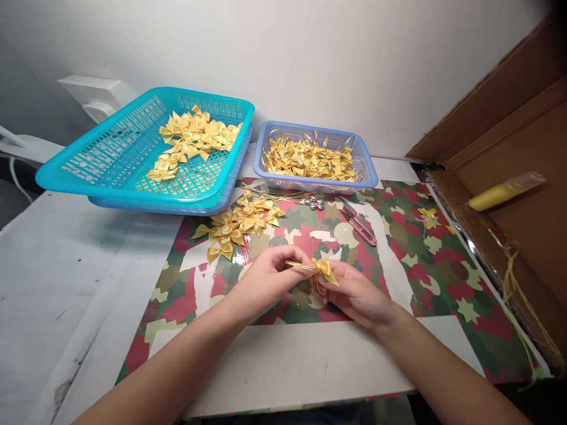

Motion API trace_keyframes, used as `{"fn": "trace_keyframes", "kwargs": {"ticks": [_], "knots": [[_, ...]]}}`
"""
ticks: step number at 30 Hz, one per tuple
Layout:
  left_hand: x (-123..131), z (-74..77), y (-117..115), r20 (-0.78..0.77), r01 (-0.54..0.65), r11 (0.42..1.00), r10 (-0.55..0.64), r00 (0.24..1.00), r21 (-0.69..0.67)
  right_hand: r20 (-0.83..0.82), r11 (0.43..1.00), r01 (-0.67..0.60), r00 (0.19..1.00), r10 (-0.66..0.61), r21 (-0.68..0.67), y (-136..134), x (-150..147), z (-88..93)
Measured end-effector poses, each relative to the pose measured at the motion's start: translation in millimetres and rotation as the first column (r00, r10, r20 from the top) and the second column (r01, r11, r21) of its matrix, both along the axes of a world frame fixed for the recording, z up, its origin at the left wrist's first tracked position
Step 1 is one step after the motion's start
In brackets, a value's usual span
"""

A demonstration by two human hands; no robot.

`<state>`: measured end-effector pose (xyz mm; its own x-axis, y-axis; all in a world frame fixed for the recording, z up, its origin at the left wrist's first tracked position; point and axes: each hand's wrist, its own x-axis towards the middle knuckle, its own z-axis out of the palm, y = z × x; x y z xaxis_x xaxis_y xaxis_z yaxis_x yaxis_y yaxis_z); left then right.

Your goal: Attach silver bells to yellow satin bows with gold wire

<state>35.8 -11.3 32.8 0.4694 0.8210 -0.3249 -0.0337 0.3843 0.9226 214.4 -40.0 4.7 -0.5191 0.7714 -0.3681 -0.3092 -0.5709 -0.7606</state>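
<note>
The left hand (272, 277) pinches a gold cord (300, 265), and the right hand (357, 292) grasps a yellow satin bow (325, 271) between the 2 hands, above the patterned sheet (443, 289). If the pinch becomes loose, I think the smooth cord could slip away from the bow; too strong pressure may crease the satin. Beyond the hands, the round silver bells (314, 203) could roll if the thread snips (361, 229) were pushed against them. In the lavender basket (371, 174), looped cords may catch each other when 1 is pulled.
</note>
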Motion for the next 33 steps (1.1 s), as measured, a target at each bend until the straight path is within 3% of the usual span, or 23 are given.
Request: {"fn": "trace_keyframes", "kwargs": {"ticks": [8, 19, 24, 28, 33], "knots": [[0.0, -2.5, -0.6, 0.075, 0.005, 1.0, -0.004, 0.997, -0.017, 0.014, 1.0, 0.001, 1.0, -0.001, 0.012, -0.7, -0.3, -0.3], [0.9, -7.3, -1.5, 0.094, -0.098, 0.982, 0.115, 0.989, -0.163, -0.014, 1.0, 0.0, 1.0, 0.0, -0.007, -0.7, -0.6, -1.1], [0.6, -4.7, -0.4, 0.093, -0.019, 0.966, 0.044, 0.995, -0.258, -0.022, 1.0, -0.015, 1.0, 0.015, 0.019, -0.4, -0.4, -1.7], [0.8, -3.5, -1.2, 0.04, 0.06, 0.97, -0.052, 0.998, -0.234, -0.004, 0.999, -0.029, 1.0, 0.029, 0.034, -0.7, -0.5, -1.1], [0.5, -3.8, -1.9, 0.029, 0.053, 0.981, -0.049, 0.998, -0.186, 0.06, 0.999, 0.0, 0.998, -0.003, 0.046, -1.8, -0.7, -0.7]]}}
